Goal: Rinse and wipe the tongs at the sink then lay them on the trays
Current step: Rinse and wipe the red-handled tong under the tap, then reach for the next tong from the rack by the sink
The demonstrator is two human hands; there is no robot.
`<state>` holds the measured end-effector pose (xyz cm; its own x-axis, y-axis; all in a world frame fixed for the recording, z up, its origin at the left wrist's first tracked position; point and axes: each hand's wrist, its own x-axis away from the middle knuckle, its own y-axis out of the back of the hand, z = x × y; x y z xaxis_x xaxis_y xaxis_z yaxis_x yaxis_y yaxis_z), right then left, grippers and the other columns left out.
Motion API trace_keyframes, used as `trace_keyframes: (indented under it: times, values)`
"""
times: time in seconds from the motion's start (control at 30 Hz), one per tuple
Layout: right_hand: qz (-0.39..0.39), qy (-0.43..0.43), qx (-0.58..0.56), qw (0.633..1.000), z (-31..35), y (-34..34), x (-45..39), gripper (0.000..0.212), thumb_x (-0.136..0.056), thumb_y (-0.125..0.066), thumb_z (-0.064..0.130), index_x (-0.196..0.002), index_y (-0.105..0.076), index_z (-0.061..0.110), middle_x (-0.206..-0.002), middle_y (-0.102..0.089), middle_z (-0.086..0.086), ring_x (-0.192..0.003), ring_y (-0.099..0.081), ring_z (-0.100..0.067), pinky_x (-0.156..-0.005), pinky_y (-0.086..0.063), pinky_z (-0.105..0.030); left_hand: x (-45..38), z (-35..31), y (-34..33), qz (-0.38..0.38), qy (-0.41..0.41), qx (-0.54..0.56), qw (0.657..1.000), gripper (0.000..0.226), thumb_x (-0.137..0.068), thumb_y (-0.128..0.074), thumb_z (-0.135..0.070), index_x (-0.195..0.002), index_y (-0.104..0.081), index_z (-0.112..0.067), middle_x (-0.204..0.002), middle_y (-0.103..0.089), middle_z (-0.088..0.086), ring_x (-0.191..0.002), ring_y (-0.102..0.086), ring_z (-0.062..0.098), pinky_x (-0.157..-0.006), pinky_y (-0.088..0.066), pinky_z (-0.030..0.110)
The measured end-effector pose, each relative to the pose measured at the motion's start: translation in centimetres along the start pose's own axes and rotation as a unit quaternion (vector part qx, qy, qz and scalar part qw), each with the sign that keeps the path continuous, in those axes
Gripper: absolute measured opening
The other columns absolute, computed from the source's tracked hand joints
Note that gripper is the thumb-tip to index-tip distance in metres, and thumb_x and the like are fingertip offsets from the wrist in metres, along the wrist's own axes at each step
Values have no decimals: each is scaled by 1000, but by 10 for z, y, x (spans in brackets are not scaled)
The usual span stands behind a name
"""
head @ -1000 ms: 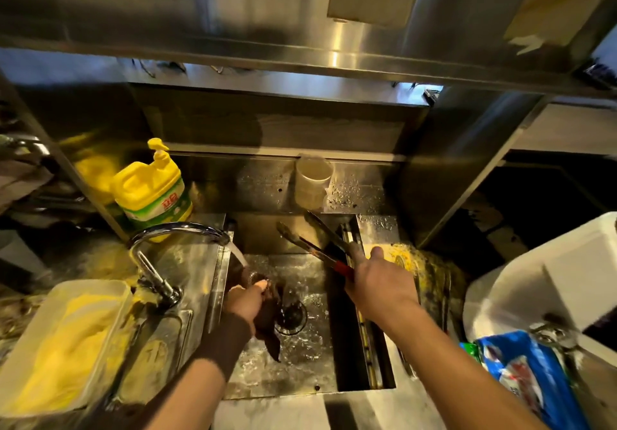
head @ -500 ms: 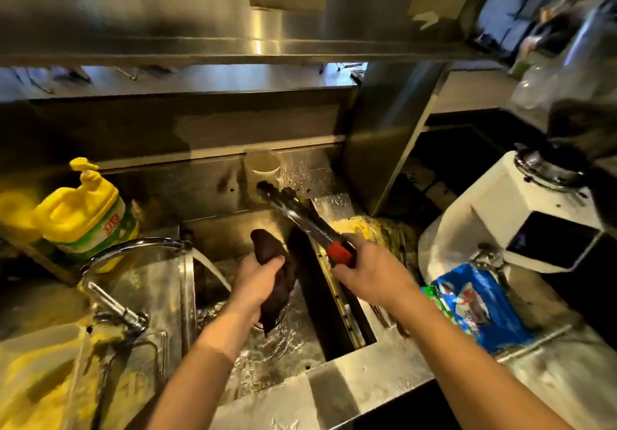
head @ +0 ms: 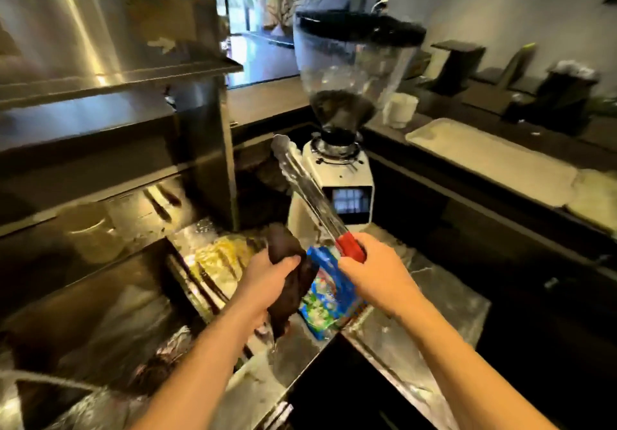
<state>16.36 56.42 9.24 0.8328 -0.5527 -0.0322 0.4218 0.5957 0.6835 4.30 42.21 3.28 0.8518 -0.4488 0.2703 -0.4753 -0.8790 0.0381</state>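
My right hand point(head: 374, 276) grips the red handle of the metal tongs point(head: 307, 192), whose closed tips point up and away toward the coffee grinder. My left hand point(head: 270, 279) is shut on a dark brown cloth point(head: 290, 272) that hangs down just left of the tongs' handle, apart from the metal arms. The steel sink point(head: 110, 312) lies at lower left, behind and below both hands. Pale trays point(head: 494, 159) lie on the dark counter at the right, well beyond the tongs.
A white coffee grinder point(head: 337, 175) with a clear hopper stands right behind the tongs. A blue packet point(head: 330, 299) lies on the wet steel counter under my hands. A steel shelf point(head: 110, 72) overhangs the sink. A white cup point(head: 400, 109) and dark containers stand on the far counter.
The view has swung right from the sink toward the counter. Both hands have come up out of the sink, the tongs now pointing up in front of the grinder, the cloth lifted along.
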Motion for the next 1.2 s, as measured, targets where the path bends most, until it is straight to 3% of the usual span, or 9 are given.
trace_keyframes:
  times: [0.07, 0.17, 0.33, 0.47, 0.6, 0.7, 0.93, 1.07, 1.2]
  values:
    - [-28, -40, -46, 998, -27, 34, 2, 19, -62, -51, 36, -78, -58, 27, -57, -57, 6, -54, -57, -12, -56, -43, -29, -2, -9, -47, 37, -27, -20, 999, 8, -88, -68, -9, -92, -75, -12, -94, -75, 22, -89, -72, 30, -87, -56, 45]
    - [-52, -105, -119, 986, -59, 79, 4, 13, -65, -52, 32, -74, -55, 22, -44, -55, 5, -40, -56, -14, -48, -42, -26, -2, -19, -111, 86, -45, -29, 995, 13, -89, -67, -8, -82, -72, -18, -76, -75, 0, -75, -70, 15, -68, -54, 27]
    - [-61, -198, -229, 951, -108, 141, 2, 26, -90, -50, 30, -95, -58, 6, -60, -56, -6, -45, -55, -15, -42, -44, -26, -4, -28, -203, 148, 1, -16, 989, 12, -90, -68, -16, -102, -72, -16, -102, -76, 15, -98, -71, 33, -92, -56, 49]
    - [-84, -249, -275, 925, -139, 188, -21, 22, -87, -43, 30, -88, -55, 12, -72, -57, -8, -48, -52, -16, -42, -41, -26, -12, -31, -262, 151, 32, -9, 988, 18, -91, -68, -22, -108, -71, -17, -99, -77, 10, -97, -71, 30, -91, -56, 44]
    - [-104, -266, -164, 944, -164, 241, -62, 30, -80, -44, 39, -86, -58, 12, -70, -59, -9, -53, -55, -23, -50, -43, -32, -18, -32, -301, 156, 43, -44, 986, 28, -89, -68, -31, -115, -69, -19, -108, -75, 7, -105, -68, 30, -99, -52, 49]
    - [-100, -273, -37, 956, -182, 274, -91, 28, -87, -43, 37, -85, -56, 13, -74, -63, -12, -48, -61, -23, -45, -49, -27, -23, -35, -318, 167, 39, -66, 983, 29, -88, -67, -35, -115, -70, -25, -106, -76, 2, -103, -69, 27, -98, -53, 49]
    - [-37, -291, 253, 922, -203, 303, -137, 27, -94, -42, 27, -85, -56, 6, -85, -57, -14, -72, -61, -30, -56, -51, -32, -41, -35, -343, 197, 31, -64, 978, 17, -82, -67, -39, -96, -75, -33, -88, -79, -8, -94, -73, 20, -89, -58, 44]
    - [-63, -306, 313, 897, -211, 303, -150, 23, -87, -49, 32, -71, -56, 17, -73, -54, -4, -64, -52, -24, -55, -42, -33, -47, -34, -348, 212, 17, -58, 976, 13, -82, -66, -36, -90, -75, -40, -89, -80, -7, -92, -75, 16, -84, -58, 38]
    - [-132, -301, 272, 904, -220, 304, -163, 34, -86, -54, 43, -98, -63, 13, -72, -50, -2, -67, -51, -23, -55, -38, -31, -49, -33, -348, 207, 14, -53, 977, 13, -85, -67, -32, -90, -75, -40, -89, -80, -8, -90, -75, 14, -82, -57, 36]
